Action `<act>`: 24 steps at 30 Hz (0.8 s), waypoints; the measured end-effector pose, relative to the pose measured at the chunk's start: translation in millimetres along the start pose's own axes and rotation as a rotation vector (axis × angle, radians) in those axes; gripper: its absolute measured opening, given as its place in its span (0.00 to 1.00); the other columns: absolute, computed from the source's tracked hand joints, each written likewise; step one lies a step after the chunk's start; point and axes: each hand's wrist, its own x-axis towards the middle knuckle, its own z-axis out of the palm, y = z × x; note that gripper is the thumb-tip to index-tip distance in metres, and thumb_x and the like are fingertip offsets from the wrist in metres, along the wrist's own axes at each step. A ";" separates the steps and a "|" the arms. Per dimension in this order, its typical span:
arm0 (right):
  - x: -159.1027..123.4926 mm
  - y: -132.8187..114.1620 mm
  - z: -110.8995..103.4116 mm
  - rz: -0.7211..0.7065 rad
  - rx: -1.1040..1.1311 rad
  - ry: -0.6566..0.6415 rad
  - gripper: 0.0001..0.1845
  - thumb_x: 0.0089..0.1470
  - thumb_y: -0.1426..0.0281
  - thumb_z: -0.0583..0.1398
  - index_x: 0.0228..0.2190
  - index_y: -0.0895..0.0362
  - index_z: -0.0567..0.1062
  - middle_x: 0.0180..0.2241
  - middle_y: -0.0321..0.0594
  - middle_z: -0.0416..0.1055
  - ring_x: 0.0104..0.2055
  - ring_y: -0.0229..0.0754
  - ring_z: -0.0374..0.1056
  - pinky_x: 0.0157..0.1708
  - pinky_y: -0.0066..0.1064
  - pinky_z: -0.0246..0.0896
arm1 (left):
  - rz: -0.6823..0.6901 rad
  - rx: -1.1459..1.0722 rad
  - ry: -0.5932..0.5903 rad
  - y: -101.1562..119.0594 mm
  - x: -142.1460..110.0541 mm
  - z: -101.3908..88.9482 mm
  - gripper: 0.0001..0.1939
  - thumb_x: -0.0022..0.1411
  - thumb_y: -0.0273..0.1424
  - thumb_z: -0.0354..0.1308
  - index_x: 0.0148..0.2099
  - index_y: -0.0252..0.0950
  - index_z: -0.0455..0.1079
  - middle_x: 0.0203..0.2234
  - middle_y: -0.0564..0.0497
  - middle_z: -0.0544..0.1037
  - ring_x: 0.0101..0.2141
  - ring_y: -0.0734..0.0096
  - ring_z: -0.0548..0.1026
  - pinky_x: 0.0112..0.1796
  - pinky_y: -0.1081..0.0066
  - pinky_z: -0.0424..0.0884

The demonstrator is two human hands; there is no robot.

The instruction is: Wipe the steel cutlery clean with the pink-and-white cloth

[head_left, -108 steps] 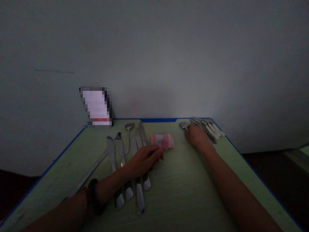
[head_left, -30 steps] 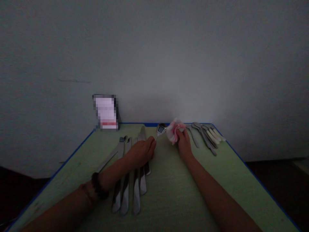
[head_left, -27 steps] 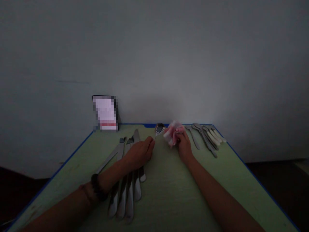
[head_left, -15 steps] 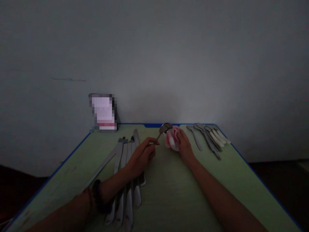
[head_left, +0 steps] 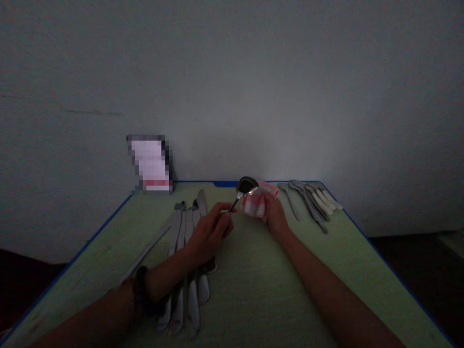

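Note:
My left hand (head_left: 213,232) is closed around the handle of a shiny metal spoon (head_left: 247,185), holding it raised with its bowl up and away from me. A pink and white checked cloth (head_left: 254,205) is gripped in my right hand (head_left: 276,216), just right of and below the spoon's bowl. The cloth overlaps the bowl's right edge in view; whether they touch I cannot tell. Under and beside my left forearm lies a row of long metal utensils (head_left: 193,302), partly hidden by the arm.
Several spoons (head_left: 308,203) and white-handled cutlery (head_left: 324,199) lie at the back right of the green table (head_left: 261,290), which has a blue edge. A blurred-out upright device (head_left: 150,162) leans at the back left, against the grey wall (head_left: 232,87).
The spoon's bowl has turned and shows more of its dark, shiny surface. The cloth has spread out wider beside it. The whole view has shifted slightly.

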 end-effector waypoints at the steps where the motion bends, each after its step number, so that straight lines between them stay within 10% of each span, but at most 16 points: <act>1: 1.4 1.2 0.4 -0.002 0.075 0.013 0.23 0.52 0.55 0.50 0.39 0.57 0.74 0.30 0.37 0.75 0.35 0.43 0.70 0.37 0.33 0.63 | 0.009 0.021 -0.011 -0.3 -0.3 0.2 0.13 0.66 0.35 0.40 0.47 0.35 0.60 0.16 0.61 0.60 0.18 0.79 0.58 0.21 0.78 0.56; 10: 5.8 -2.1 1.0 0.098 0.539 -0.106 0.18 0.47 0.59 0.58 0.38 0.57 0.73 0.35 0.38 0.76 0.39 0.43 0.71 0.41 0.33 0.64 | -0.107 0.254 -0.126 -0.1 8.4 0.2 0.17 0.65 0.38 0.41 0.47 0.34 0.64 0.16 0.58 0.66 0.18 0.75 0.65 0.22 0.76 0.57; 17: -2.0 -21.1 -4.4 0.147 0.624 -0.257 0.29 0.51 0.47 0.48 0.38 0.56 0.74 0.35 0.40 0.75 0.40 0.44 0.70 0.40 0.35 0.65 | -0.100 0.379 -0.157 -0.7 7.5 2.1 0.20 0.65 0.39 0.40 0.41 0.36 0.72 0.14 0.57 0.65 0.19 0.73 0.66 0.25 0.74 0.59; 24: 2.0 -8.4 -9.3 0.038 0.392 -0.210 0.11 0.47 0.61 0.58 0.31 0.54 0.74 0.30 0.35 0.73 0.35 0.39 0.68 0.37 0.30 0.63 | -0.097 0.394 -0.136 -2.2 6.8 2.1 0.21 0.65 0.40 0.39 0.39 0.36 0.71 0.14 0.57 0.66 0.19 0.72 0.67 0.27 0.74 0.61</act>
